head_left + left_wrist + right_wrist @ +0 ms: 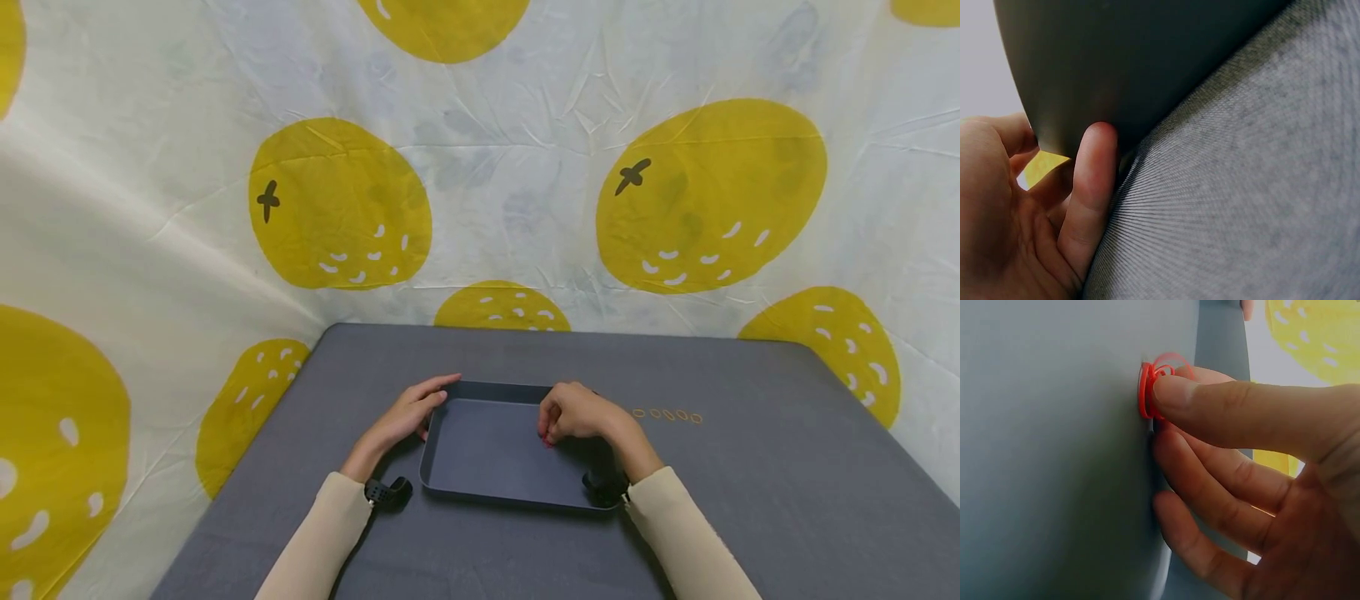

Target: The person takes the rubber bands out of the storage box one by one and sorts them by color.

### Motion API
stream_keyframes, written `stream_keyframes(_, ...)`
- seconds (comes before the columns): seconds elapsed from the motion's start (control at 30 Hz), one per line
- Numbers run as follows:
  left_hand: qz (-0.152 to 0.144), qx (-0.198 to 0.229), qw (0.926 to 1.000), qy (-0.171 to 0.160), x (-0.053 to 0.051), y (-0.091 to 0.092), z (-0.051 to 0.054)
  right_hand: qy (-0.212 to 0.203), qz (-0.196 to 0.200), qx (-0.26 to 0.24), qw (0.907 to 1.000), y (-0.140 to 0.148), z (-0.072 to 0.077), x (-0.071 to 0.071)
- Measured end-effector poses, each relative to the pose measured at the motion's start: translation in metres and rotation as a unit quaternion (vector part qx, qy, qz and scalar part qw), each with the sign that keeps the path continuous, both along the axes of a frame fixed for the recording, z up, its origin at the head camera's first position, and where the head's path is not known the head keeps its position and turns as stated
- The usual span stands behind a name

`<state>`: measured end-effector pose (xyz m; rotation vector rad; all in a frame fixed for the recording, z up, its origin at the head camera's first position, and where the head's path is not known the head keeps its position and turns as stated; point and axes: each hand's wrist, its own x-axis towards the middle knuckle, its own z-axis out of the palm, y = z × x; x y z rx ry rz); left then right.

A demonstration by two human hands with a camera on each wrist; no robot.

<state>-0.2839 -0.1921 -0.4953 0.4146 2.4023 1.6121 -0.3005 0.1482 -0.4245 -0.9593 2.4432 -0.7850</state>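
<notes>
A dark grey rectangular tray [487, 454] lies on the table. At its far left corner my left hand [408, 414] holds the tray, with the thumb by the rim and fingers against the outer wall. In the left wrist view, a fingertip [1099, 147] presses the dark tray wall [1147, 56]. My right hand [576, 410] is over the right half of the tray, pinching red rubber bands [1145, 394] between thumb and index finger. The bands touch or nearly touch the tray floor; their count is hidden by the fingers.
To the right of the tray, several orange-yellow rubber bands [667, 414] lie in a row on the grey tabletop [750, 483]. A white curtain [517, 208] with yellow fruit prints hangs behind the table and at its left. Each wrist wears a black camera band.
</notes>
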Motion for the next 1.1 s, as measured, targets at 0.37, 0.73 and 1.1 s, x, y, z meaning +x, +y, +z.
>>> stream_keyframes(0.37, -0.003, 0.003, 1.0, 0.0, -0.002, 0.001, 0.001, 0.037, 0.002, 0.009, 0.9993, 0.002, 0.003, -0.003)
stream_keyframes(0.73, -0.008, 0.008, 0.9999, 0.006, -0.002, -0.001, 0.003, 0.04, 0.003, 0.005, 0.9992, 0.002, 0.008, -0.003)
stream_keyframes(1.1, -0.01, 0.011, 0.9999, 0.003, 0.0, 0.0, 0.001, 0.047, 0.001, -0.003, 0.9989, 0.011, 0.018, -0.003)
